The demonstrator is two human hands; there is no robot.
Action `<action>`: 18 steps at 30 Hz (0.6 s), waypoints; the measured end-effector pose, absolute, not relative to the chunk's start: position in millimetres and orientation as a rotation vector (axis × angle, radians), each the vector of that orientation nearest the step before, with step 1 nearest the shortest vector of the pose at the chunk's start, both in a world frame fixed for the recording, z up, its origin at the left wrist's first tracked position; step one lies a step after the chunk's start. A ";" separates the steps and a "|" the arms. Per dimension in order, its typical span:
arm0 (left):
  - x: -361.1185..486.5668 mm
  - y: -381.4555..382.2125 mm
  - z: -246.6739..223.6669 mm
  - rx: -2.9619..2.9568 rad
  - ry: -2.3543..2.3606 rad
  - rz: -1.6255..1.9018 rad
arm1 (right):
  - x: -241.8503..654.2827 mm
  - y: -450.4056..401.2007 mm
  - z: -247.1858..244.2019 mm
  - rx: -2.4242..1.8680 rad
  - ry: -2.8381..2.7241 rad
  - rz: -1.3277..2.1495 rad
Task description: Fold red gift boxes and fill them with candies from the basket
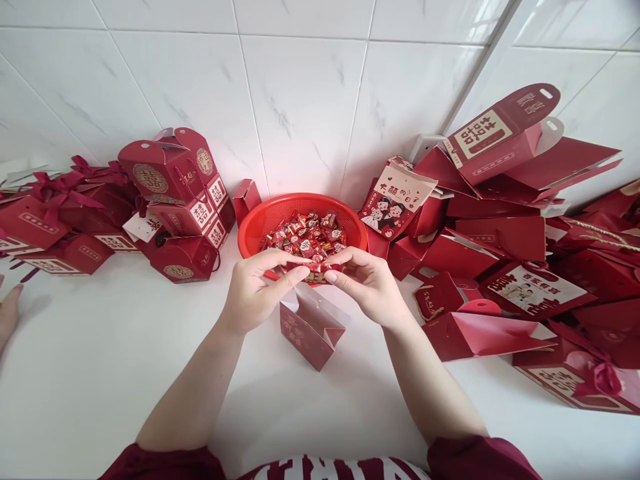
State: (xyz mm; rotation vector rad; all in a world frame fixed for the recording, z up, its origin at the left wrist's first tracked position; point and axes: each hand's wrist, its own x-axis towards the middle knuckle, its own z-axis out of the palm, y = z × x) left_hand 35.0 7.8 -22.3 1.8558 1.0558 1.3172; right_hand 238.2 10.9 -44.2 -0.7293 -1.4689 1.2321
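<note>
There are two hands [253, 288], one co-worker's hand [8, 315], one basket [311, 201], many candies [309, 239], many boxes [165, 163].

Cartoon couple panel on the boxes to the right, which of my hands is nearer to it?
Your right hand. It pinches wrapped candy below and left of the cartoon couple panel; your left hand is farther left, at the candy's other side.

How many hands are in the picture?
3: the left hand and right hand in the middle, holding a red-wrapped piece, and another person's hand, partly cut off at the left edge.
</note>
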 end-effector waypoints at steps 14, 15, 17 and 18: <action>32.8 5.3 -20.6 1.930 1.016 1.313 | 242.1 6.7 -40.8 -0.779 -1.557 1.148; 32.9 4.4 -20.0 1.903 1.020 1.278 | 242.4 6.1 -39.9 -0.784 -1.562 1.139; 33.1 3.0 -18.7 1.832 1.030 1.197 | 242.6 5.3 -38.5 -0.794 -1.567 1.119; 33.4 2.7 -18.2 1.795 1.034 1.164 | 242.4 5.1 -38.0 -0.798 -1.568 1.109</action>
